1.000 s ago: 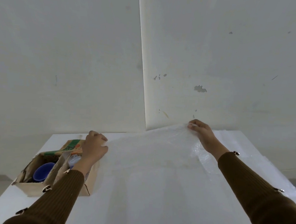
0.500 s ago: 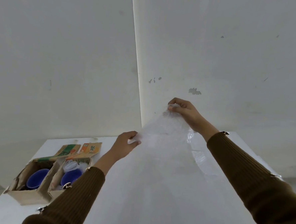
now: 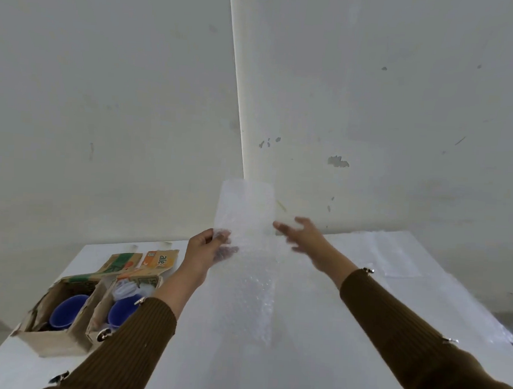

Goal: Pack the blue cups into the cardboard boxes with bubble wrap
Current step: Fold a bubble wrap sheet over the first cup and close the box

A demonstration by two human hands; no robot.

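Two blue plastic cups (image 3: 65,312) sit inside two open brown cardboard boxes (image 3: 57,337) at the white desk's (image 3: 95,252) left.
The left grip (image 3: 208,250) pinches the left edge of a clear bubble wrap sheet (image 3: 245,211) held upright above the desk; the right grip (image 3: 302,233), blurred, is released, fingers spread just beside the sheet's right edge.

Flat, soft light, faint shadows. My right hand (image 3: 302,236) is motion-blurred. Wide-angle bowing at 3 and 9 o'clock.
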